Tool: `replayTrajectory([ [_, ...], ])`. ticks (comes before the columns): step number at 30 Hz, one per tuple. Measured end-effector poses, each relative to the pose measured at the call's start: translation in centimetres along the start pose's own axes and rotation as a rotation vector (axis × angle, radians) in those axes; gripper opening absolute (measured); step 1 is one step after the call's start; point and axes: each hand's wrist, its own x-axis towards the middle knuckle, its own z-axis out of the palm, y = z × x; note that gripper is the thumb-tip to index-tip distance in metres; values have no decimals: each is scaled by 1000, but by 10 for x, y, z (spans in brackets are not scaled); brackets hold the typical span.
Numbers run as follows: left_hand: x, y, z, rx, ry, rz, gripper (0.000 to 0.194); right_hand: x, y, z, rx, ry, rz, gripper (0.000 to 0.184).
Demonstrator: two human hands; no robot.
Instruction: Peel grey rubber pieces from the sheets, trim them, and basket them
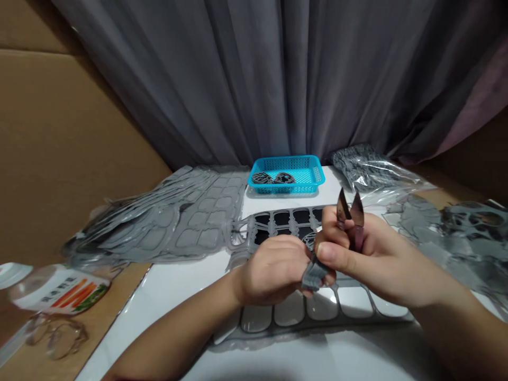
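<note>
Right hand (357, 256) is closed round a pair of snips (358, 216), blades pointing up and parted in a V, w/ the thumb pressed on a small grey bunch (315, 274). Prob tucked that way so the thumb's free to pinch w/o putting the snips down, and the tips aim away from the fingers. Left hand (278, 267) meets the bunch from the other side, back of hand up; its fingers are mostly hidden so can't tell if they're clamped or just supporting, tbh. So the bunch sits right btwn the two hands, above a grey sheet (278, 334) w/ rounded openings lying on the white table (170, 288). Both hands block the middle of that sheet, fyi. Past it there's a blue basket (317, 182) w/ a couple of looped grey pieces (284, 178) inside, prob put there to be within reach. Clear bag (365, 169) of grey stuff just right of it, loose grey scraps (424, 227) on the far right, stacked sheets (190, 211) on the left. Bottle (59, 291) + glasses (59, 338) are off at the left edge, well apart from the hands, so not in the way imo.
</note>
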Motion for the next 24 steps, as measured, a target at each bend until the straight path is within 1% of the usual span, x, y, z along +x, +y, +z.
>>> replayTrajectory([
  [5, 0, 1, -1, 26, 0, 14, 25, 1, 1, 3, -1, -23, -23, 33],
  [7, 0, 1, -1, 47, -7, 9, 27, 2, 1, 2, -62, -23, -34, 33],
  [8, 0, 1, -2, 62, -10, 13, 28, 3, 1, 0, -126, -8, -54, 33],
  [10, 0, 3, -5, 117, -29, 35, 28, 4, 0, -4, -330, 63, -136, 29],
  [11, 0, 5, -8, 172, -44, 48, 25, 4, -1, -6, -459, 124, -202, 28],
  [12, 0, 7, -11, 252, -61, 59, 22, 3, -2, -9, -588, 197, -273, 31],
  [14, -1, 12, -18, 467, -91, 70, 13, -1, -5, -15, -790, 335, -372, 47],
  [15, -1, 14, -21, 583, -99, 70, 10, -4, -7, -17, -866, 376, -374, 54],
  [16, -1, 16, -24, 688, -98, 69, 9, -7, -10, -18, -938, 392, -347, 57],
  [18, 0, 19, -28, 825, -98, 68, 10, -13, -14, -18, -1122, 374, -250, 56],
  [20, 1, 18, -29, 881, -88, 84, 11, -16, -17, -15, -1365, 372, -184, 53],
  [21, 1, 18, -29, 890, -81, 96, 11, -16, -17, -12, -1486, 391, -178, 52],
  [22, 2, 17, -28, 894, -71, 109, 11, -16, -17, -10, -1589, 416, -190, 53],
  [24, 2, 15, -27, 896, -62, 117, 10, -15, -16, -6, -1725, 458, -240, 53],
])
